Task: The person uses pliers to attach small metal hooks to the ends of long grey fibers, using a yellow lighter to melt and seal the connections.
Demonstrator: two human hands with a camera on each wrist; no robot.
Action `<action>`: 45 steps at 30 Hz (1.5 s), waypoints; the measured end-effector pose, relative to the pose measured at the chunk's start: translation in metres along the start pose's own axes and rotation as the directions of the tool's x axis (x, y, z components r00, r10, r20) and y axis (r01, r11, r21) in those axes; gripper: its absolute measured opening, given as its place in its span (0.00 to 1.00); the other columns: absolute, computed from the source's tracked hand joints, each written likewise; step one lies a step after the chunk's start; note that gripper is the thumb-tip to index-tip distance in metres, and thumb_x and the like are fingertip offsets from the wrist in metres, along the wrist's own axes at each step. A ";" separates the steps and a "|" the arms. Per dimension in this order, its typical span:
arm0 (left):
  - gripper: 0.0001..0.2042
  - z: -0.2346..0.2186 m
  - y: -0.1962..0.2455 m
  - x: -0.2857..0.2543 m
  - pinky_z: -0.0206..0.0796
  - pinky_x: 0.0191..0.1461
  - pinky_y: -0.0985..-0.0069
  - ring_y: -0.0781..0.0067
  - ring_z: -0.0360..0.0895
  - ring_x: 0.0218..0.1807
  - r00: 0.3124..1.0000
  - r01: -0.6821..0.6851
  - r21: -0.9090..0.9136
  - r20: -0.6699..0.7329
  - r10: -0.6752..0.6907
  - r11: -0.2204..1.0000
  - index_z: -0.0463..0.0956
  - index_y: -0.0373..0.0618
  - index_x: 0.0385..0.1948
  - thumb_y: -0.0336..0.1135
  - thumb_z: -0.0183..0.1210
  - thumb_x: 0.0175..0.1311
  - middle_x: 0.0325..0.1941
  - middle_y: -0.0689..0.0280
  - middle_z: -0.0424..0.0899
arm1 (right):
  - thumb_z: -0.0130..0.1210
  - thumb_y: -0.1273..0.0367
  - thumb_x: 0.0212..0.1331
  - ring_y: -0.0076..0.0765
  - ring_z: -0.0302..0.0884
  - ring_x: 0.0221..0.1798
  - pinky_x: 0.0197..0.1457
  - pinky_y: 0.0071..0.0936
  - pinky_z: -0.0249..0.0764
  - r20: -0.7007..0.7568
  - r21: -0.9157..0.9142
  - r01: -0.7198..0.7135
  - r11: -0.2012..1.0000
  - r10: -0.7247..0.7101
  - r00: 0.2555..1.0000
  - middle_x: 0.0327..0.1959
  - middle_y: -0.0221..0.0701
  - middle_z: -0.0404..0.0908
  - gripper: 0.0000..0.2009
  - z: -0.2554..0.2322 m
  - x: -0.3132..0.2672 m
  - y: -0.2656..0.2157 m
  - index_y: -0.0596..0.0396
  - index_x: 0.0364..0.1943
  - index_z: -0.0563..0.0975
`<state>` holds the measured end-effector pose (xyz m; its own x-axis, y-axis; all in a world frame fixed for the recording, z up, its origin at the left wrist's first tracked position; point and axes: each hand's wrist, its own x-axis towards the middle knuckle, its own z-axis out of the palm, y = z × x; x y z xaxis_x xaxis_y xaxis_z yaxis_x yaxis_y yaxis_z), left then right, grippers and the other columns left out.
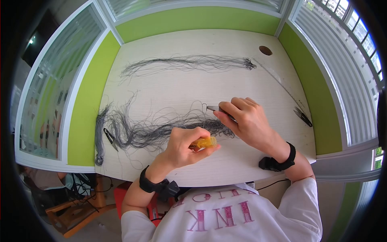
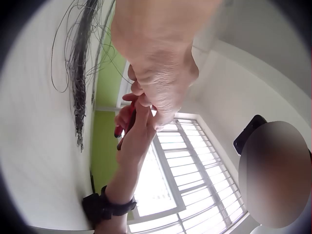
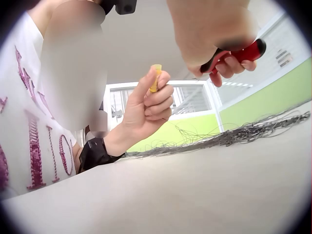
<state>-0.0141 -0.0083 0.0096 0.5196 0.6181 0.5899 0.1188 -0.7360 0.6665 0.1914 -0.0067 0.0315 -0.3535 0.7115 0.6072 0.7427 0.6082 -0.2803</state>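
Curled round a yellow handle [image 1: 203, 142], my left hand [image 1: 186, 147] is above the near edge of a dark wire bundle [image 1: 157, 131]. My right hand [image 1: 246, 121] grips pliers [image 1: 219, 109], whose red and black handles [image 3: 248, 50] show in the right wrist view. At the pliers' tip is a small wire loop [image 1: 204, 105], with a thin line running down toward the left hand. Whether that line is wire or a tool's shaft, I cannot tell. In the right wrist view the left hand [image 3: 146, 105] holds the yellow handle upright.
A second wire bundle [image 1: 189, 62] lies across the back of the table. Black snips [image 1: 303, 117] are at the right edge, another pair [image 1: 109, 137] at the left beside a grey bundle [image 1: 99, 141]. Green partitions [image 1: 197, 22] surround the table; a hole [image 1: 265, 50] is at back right.
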 end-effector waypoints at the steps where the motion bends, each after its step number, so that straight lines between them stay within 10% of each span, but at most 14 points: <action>1: 0.17 0.000 -0.002 -0.001 0.58 0.16 0.80 0.77 0.68 0.13 0.995 -0.092 0.116 0.040 0.088 0.989 0.68 0.46 0.22 0.37 0.71 0.51 0.15 0.70 0.72 | 0.60 0.63 0.58 0.37 0.69 0.18 0.25 0.31 0.66 -0.004 -0.045 -0.002 0.999 0.002 1.000 0.17 0.28 0.70 0.09 0.002 0.000 0.000 0.50 0.26 0.74; 19: 0.20 0.017 0.002 -0.006 0.53 0.13 0.78 0.73 0.64 0.10 0.990 -0.096 0.098 0.109 0.085 0.991 0.64 0.46 0.17 0.41 0.68 0.55 0.09 0.70 0.63 | 0.59 0.61 0.58 0.36 0.74 0.21 0.28 0.32 0.70 -0.034 -0.148 0.022 0.989 -0.027 0.999 0.19 0.28 0.73 0.11 0.022 0.000 0.013 0.51 0.25 0.73; 21: 0.20 0.039 0.029 -0.014 0.53 0.12 0.78 0.75 0.64 0.10 0.929 -0.329 0.038 0.190 0.317 0.943 0.63 0.48 0.16 0.41 0.69 0.54 0.10 0.71 0.62 | 0.59 0.62 0.59 0.39 0.74 0.21 0.27 0.35 0.71 -0.135 -0.266 -0.173 0.948 0.141 0.981 0.18 0.30 0.74 0.12 0.031 0.000 0.062 0.53 0.26 0.73; 26: 0.20 0.035 0.015 -0.010 0.51 0.12 0.79 0.75 0.63 0.10 0.977 -0.179 0.003 0.118 0.177 0.984 0.64 0.48 0.16 0.40 0.71 0.52 0.10 0.70 0.63 | 0.58 0.63 0.61 0.42 0.69 0.18 0.23 0.34 0.64 -0.264 -0.094 -0.331 0.939 0.297 0.918 0.19 0.35 0.74 0.10 -0.021 0.010 0.045 0.55 0.29 0.77; 45: 0.23 -0.010 0.033 0.042 0.61 0.32 0.75 0.73 0.70 0.20 0.810 -0.550 0.190 0.357 0.465 0.813 0.62 0.51 0.12 0.42 0.73 0.45 0.20 0.73 0.72 | 0.53 0.59 0.65 0.24 0.59 0.21 0.25 0.29 0.61 0.402 0.551 -0.509 0.662 0.324 0.856 0.16 0.29 0.68 0.17 -0.037 0.004 0.007 0.61 0.32 0.79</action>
<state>0.0036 -0.0038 0.0611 0.7786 0.0597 0.6247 -0.0289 -0.9910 0.1307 0.2161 -0.0129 0.0598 -0.2906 0.9479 0.1305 0.3583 0.2343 -0.9037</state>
